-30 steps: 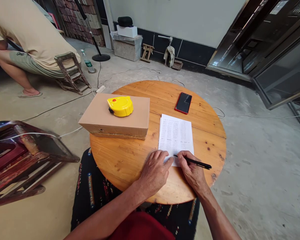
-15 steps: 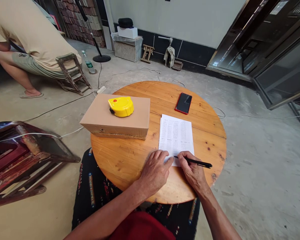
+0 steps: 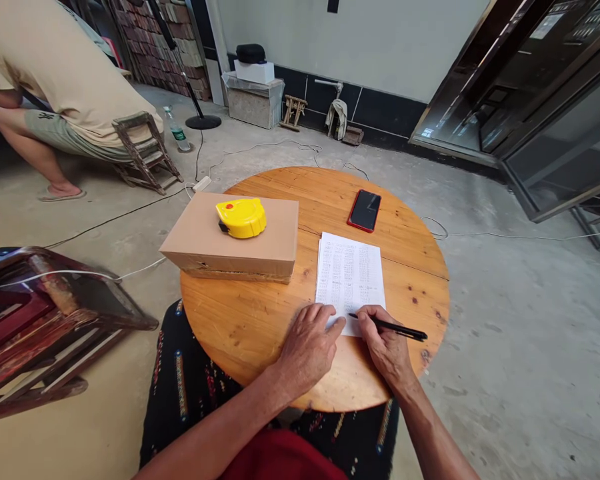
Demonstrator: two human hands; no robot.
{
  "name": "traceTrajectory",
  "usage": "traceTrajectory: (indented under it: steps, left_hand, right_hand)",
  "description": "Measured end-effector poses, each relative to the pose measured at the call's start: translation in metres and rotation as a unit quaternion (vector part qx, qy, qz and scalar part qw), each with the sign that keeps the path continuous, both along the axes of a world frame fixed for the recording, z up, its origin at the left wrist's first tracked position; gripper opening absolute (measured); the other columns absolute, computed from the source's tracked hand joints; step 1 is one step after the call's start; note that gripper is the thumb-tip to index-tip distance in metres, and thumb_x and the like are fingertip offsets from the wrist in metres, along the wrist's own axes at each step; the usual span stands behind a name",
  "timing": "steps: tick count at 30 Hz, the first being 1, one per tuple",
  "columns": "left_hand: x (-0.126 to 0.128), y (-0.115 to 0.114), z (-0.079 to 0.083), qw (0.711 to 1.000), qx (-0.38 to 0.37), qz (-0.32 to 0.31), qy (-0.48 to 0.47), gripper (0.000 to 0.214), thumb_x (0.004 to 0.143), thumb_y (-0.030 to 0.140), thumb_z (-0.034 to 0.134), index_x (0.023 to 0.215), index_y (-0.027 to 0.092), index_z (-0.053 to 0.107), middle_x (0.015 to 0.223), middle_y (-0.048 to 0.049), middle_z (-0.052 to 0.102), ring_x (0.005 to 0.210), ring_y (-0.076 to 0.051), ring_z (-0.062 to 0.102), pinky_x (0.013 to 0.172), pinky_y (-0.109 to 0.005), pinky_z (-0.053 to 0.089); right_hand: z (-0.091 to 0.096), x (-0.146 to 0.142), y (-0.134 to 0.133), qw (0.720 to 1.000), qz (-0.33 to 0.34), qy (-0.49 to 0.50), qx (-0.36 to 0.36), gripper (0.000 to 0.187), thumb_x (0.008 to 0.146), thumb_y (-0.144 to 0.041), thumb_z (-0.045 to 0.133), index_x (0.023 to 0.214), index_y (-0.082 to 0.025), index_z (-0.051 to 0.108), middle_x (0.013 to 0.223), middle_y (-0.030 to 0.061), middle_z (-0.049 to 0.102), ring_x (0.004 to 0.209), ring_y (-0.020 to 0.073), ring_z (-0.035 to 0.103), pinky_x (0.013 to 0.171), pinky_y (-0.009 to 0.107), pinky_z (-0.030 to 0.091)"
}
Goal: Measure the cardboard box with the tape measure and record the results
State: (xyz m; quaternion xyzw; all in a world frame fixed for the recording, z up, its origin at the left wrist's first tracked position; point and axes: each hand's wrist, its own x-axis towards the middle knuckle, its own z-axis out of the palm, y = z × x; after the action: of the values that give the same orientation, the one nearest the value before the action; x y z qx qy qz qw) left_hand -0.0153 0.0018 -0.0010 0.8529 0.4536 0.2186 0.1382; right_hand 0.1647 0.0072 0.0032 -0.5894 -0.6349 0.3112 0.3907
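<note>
My right hand (image 3: 387, 343) is closed round a black pen (image 3: 403, 329), whose tip meets the lower part of a white sheet of paper (image 3: 350, 267). Columns of small handwriting cover much of the sheet; I cannot read them. Across the sheet's lower left edge lies my left hand (image 3: 310, 347), palm down with its fingers stretched out and the thumb pointing toward the pen tip. The paper rests on a round wooden table (image 3: 250, 320). Beyond its upper right corner lies a phone (image 3: 365, 211) with a red edge and a dark screen.
A cardboard box (image 3: 275, 247) on the table's left side carries a yellow tape measure (image 3: 243, 218). A wooden chair (image 3: 60, 313) stands at the left. Farther back, a person (image 3: 65, 87) sits on a small chair (image 3: 145, 150) beside a bottle (image 3: 178, 131). Cables cross the floor.
The view has shifted slightly. My hands keep nearly the same places on the paper, and the pen's rear end has tipped a little outward.
</note>
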Motion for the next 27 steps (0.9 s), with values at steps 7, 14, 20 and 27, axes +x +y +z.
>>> traceTrajectory:
  steps: [7, 14, 20, 27]
  left_hand:
    - [-0.0002, -0.0005, -0.0016, 1.0, 0.001, -0.001, 0.0, 0.049, 0.077, 0.002, 0.052, 0.121, 0.022, 0.056, 0.119, -0.007, 0.053, 0.11, -0.025, 0.045, 0.097, -0.043, 0.043]
    - [0.0001, -0.0005, -0.0029, 1.0, 0.0, 0.002, -0.002, 0.051, 0.075, 0.001, 0.05, 0.121, 0.022, 0.056, 0.119, -0.0066, 0.053, 0.11, -0.025, 0.045, 0.097, -0.044, 0.043]
    - [0.0001, -0.0008, -0.0022, 1.0, -0.001, 0.001, 0.0, 0.051, 0.075, 0.001, 0.051, 0.122, 0.021, 0.056, 0.119, -0.0068, 0.053, 0.11, -0.026, 0.045, 0.096, -0.044, 0.043]
    - [0.0003, -0.0007, -0.0016, 1.0, -0.004, 0.0, 0.003, 0.051, 0.075, 0.001, 0.052, 0.121, 0.022, 0.056, 0.119, -0.0069, 0.053, 0.11, -0.026, 0.045, 0.096, -0.044, 0.044]
  right_hand:
    - [0.0023, -0.0019, 0.0011, 1.0, -0.003, -0.004, 0.014, 0.024, 0.094, -0.036, 0.048, 0.08, -0.019, 0.058, 0.063, -0.0029, 0.048, 0.056, 0.0129, 0.041, 0.053, 0.026, 0.034]
    - [0.0024, -0.0008, 0.0001, 1.0, -0.001, -0.011, 0.013, 0.023, 0.093, -0.035, 0.048, 0.08, -0.019, 0.059, 0.064, -0.0024, 0.05, 0.056, 0.0131, 0.043, 0.053, 0.026, 0.034]
    - [0.0016, -0.0008, 0.0001, 1.0, 0.003, -0.017, 0.015, 0.023, 0.094, -0.034, 0.048, 0.081, -0.019, 0.059, 0.065, -0.0019, 0.052, 0.058, 0.0132, 0.045, 0.054, 0.026, 0.035]
    - [0.0025, -0.0005, -0.0004, 0.999, 0.005, -0.026, 0.021, 0.023, 0.094, -0.034, 0.048, 0.081, -0.019, 0.059, 0.067, -0.0017, 0.053, 0.06, 0.0135, 0.046, 0.056, 0.025, 0.036]
